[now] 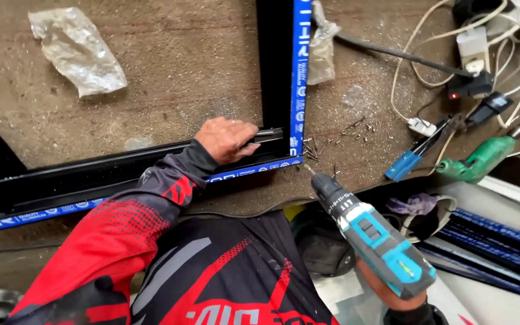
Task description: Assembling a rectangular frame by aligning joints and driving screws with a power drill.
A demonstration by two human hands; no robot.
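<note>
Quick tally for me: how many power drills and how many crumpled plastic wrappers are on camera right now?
Power drills: 2, the blue-and-black drill in the right hand and a green drill lying on the floor.
Crumpled plastic wrappers: 2, one at upper left, one beside the black frame that the left hand presses.
Total: 4

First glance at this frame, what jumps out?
The teal and black cordless drill at lower right, gripped by the right hand, its bit aimed at the corner of the black frame edged in blue tape. The left hand presses on that corner at centre. Loose screws and tangled cables lie upper right.
</note>
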